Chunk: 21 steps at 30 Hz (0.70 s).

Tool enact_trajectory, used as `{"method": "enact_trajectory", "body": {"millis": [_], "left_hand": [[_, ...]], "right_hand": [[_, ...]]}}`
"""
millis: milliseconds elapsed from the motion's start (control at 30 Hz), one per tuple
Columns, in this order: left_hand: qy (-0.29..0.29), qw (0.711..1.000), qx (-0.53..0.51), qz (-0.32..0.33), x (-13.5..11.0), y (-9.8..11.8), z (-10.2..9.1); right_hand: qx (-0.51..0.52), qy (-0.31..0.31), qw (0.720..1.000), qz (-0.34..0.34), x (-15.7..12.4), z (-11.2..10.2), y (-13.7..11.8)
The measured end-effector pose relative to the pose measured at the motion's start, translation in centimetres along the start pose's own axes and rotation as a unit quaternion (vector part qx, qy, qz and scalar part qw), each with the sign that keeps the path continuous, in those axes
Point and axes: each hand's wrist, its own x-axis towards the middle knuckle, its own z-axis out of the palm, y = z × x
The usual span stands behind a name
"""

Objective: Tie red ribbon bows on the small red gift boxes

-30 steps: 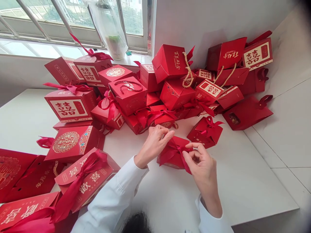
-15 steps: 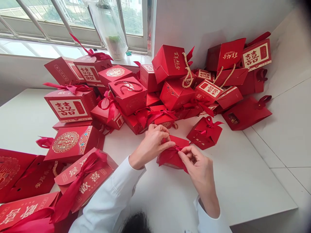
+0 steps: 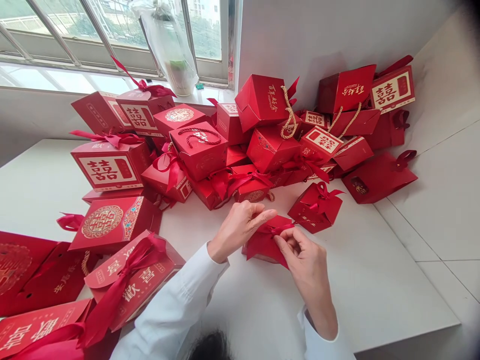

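A small red gift box [image 3: 258, 252] sits on the white table in front of me, with a red ribbon [image 3: 275, 230] tied across its top. My right hand [image 3: 308, 265] pinches the ribbon between thumb and index finger at the box's right side. Over the left of the box is my left hand [image 3: 242, 227], its thumb stretched out and its fingers off the ribbon; part of the fingers is hidden behind the hand. Just beyond, to the right, another red box [image 3: 315, 207] with a ribbon bow stands on the table.
Many red gift boxes [image 3: 198, 150] are piled along the wall. More boxes [image 3: 131, 280] with ribbons lie at the left. The white table [image 3: 375, 290] ends at an edge on the right. A plastic-wrapped cup [image 3: 178, 75] stands on the window sill.
My left hand has let go of the ribbon, and its thumb now points out above the box. My right hand keeps its pinch in nearly the same place.
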Motion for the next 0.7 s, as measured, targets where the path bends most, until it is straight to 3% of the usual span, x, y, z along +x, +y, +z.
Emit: {"method": "enact_trajectory", "body": {"millis": [200, 533, 700], "left_hand": [[-0.047, 0.998, -0.031, -0.007, -0.29, 0.10, -0.97], [-0.012, 0.971, -0.229, -0.071, 0.16, -0.48, -0.20], [-0.009, 0.949, -0.309, -0.066, 0.12, -0.23, -0.31]], "right_hand": [[-0.008, 0.002, 1.000, -0.013, 0.08, 0.07, 0.04], [-0.009, 0.003, 1.000, -0.002, 0.15, 0.05, 0.06], [0.009, -0.012, 1.000, 0.020, 0.04, -0.32, 0.01]]}}
